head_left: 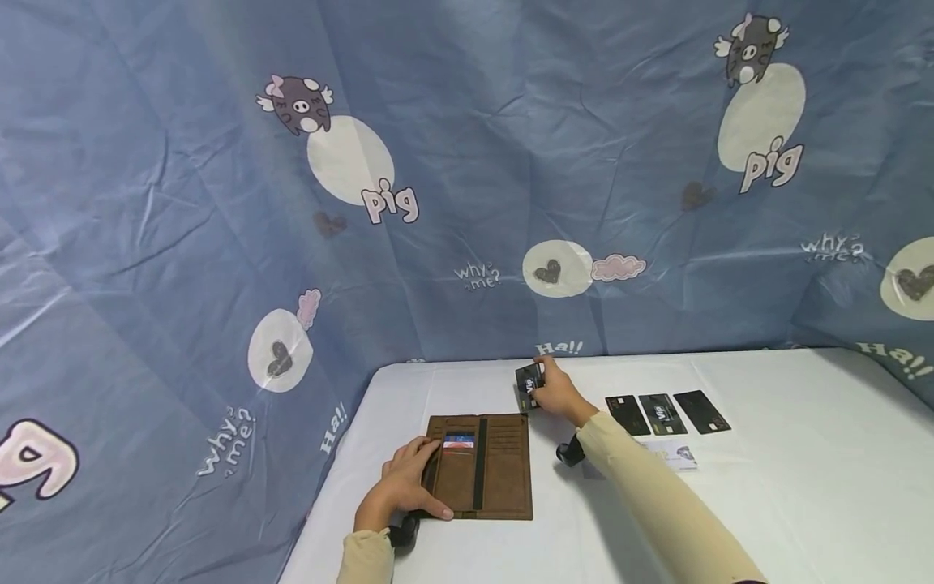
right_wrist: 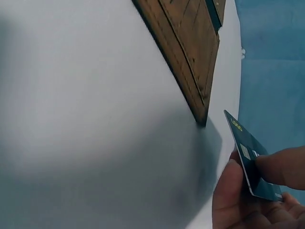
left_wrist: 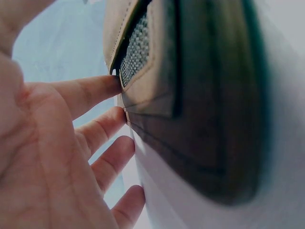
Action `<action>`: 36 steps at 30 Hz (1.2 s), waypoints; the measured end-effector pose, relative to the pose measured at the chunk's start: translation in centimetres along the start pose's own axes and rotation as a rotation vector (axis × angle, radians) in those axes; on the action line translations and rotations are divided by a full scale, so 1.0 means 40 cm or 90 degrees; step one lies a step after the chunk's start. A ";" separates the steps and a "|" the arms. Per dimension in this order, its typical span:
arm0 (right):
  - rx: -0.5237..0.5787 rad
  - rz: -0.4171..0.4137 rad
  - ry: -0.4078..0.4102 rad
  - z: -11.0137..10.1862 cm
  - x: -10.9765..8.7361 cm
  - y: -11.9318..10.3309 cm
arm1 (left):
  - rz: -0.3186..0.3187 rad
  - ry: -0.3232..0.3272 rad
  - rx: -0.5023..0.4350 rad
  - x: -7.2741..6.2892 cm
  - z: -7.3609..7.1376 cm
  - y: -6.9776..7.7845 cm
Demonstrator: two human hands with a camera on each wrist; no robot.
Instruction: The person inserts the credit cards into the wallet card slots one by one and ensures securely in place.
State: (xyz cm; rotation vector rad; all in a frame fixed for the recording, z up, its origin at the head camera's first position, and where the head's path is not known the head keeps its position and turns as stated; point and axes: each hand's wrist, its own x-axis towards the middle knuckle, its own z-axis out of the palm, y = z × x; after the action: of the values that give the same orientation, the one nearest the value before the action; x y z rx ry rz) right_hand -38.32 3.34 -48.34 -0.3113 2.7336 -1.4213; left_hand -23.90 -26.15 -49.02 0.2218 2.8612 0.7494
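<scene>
A brown leather wallet [head_left: 508, 480] lies spread open on the white table, with a dark strap down its middle. Blue and red cards [head_left: 459, 441] show in one of its left slots. My left hand [head_left: 405, 480] rests at the wallet's left side, thumb by the lower edge. In the left wrist view its extended fingers [left_wrist: 90, 93] touch the wallet's edge. Beyond the wallet's upper right corner, my right hand [head_left: 560, 395] pinches a black VIP card [head_left: 525, 386] between thumb and fingers. The right wrist view shows the card [right_wrist: 244, 151] tilted, its chip visible.
Three black cards [head_left: 663, 415] lie in a row to the right, the middle one marked VIP. A pale card [head_left: 680, 456] lies nearer, partly behind the right sleeve [head_left: 657, 495]. A blue patterned curtain [head_left: 467, 203] hangs behind the table [head_left: 803, 454].
</scene>
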 end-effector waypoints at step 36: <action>0.154 -0.092 -0.056 0.216 0.013 -0.084 | 0.002 0.005 0.013 0.008 0.002 0.003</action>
State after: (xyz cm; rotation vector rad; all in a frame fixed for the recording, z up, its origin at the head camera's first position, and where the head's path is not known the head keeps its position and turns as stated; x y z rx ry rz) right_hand -37.17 -5.59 -50.57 -0.5529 2.4804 -1.7069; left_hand -24.18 -25.95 -49.09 0.2259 2.8780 0.7245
